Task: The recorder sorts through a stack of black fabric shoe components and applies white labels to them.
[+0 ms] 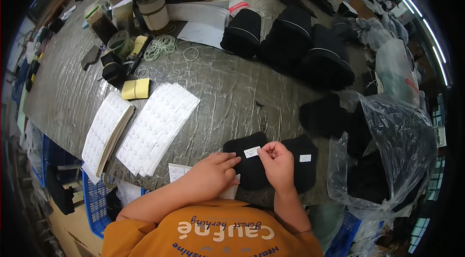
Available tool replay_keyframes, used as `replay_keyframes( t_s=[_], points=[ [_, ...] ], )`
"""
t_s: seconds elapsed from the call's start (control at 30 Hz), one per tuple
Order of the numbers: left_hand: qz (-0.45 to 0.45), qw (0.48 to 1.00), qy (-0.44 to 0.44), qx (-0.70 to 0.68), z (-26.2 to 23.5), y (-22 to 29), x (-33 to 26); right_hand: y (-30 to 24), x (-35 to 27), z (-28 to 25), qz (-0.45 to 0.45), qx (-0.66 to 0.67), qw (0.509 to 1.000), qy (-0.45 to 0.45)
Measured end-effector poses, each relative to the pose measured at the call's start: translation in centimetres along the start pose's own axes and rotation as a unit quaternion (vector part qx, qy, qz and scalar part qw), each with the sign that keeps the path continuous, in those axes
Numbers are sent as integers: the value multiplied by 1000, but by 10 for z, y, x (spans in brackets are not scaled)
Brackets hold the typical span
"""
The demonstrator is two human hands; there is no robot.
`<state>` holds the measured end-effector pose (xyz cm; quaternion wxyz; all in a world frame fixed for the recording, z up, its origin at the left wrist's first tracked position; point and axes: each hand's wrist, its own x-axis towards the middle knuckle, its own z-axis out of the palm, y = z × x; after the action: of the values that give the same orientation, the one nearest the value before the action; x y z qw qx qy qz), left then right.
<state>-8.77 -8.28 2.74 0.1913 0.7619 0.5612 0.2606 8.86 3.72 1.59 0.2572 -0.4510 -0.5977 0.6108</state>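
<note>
The right hand [278, 162] pinches the edge of a small white label [251, 152] on a black sock [249, 160]. The left hand [213, 174] rests flat beside it, fingertips pressing the sock onto the tabletop [227, 87].

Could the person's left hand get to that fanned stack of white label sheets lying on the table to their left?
Probably yes. The left hand rests on the black fabric piece, and only bare silvery table cover lies between it and the fanned stack of white label sheets.
</note>
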Motion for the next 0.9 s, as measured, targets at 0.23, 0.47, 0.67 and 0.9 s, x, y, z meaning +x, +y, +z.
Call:
replay_keyframes(
  t_s=[0.23, 0.47, 0.67, 0.9],
  points=[
    [-3, 1000, -14, -4, 2, -1, -2, 7, 2, 5, -39, -48, 998, 31],
    [13, 1000, 9, -12, 3, -2, -1, 5, 0, 9, -23, -69, 997, 17],
    [11, 1000, 8, -14, 4, -2, 0, 7, 2, 10, -35, -76, 996, 17],
    [11, 1000, 4, -5, 2, -1, 0, 9, 1, 6, -40, -97, 994, 10]
  ],
)
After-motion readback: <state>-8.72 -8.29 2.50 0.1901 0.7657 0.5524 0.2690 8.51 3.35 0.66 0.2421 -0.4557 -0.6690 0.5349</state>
